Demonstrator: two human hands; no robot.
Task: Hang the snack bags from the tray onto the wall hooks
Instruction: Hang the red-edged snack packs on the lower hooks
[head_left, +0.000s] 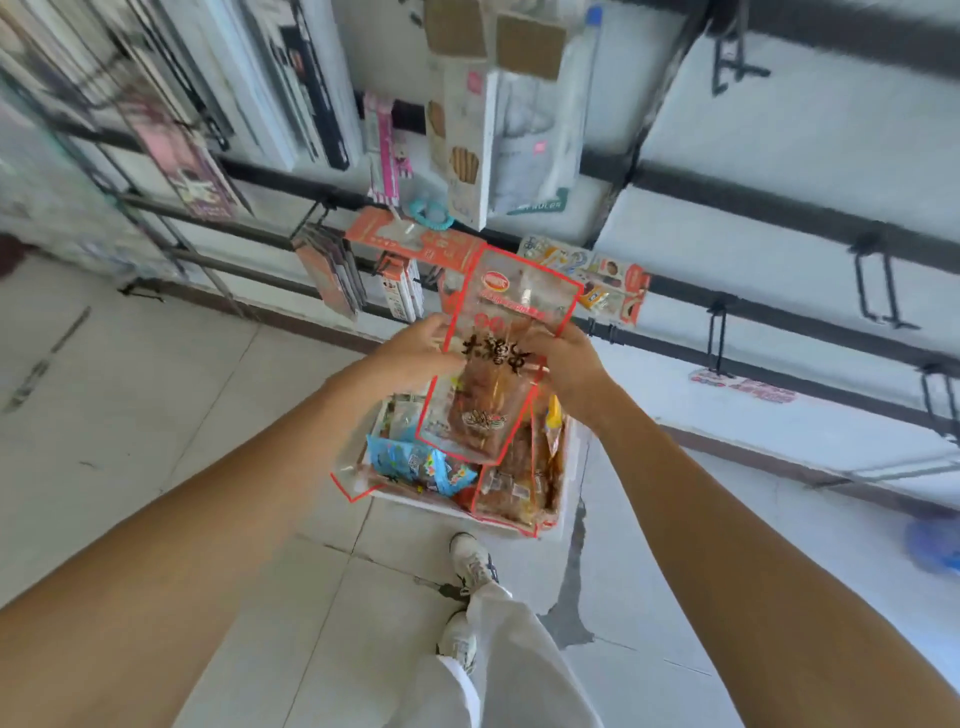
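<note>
Both my hands hold one clear snack bag (511, 306) with a red border and brown meat inside, raised above the white tray (514, 517) on the floor. My left hand (415, 351) grips its left edge and my right hand (563, 364) grips its right side. More snack bags lie in the tray: a blue one (410, 462) at the left and a brown one (519, 480) at the right. Black wall hooks (719, 338) stick out of rails on the white wall to the right. Packets (597, 283) hang just behind the held bag.
Hanging goods fill the rails at the left and above: boxes (465, 150), books (311, 88), an orange pack (415, 241). My shoes (470, 564) and light trousers stand on the tiled floor just before the tray. A blue object (935, 543) lies at the far right.
</note>
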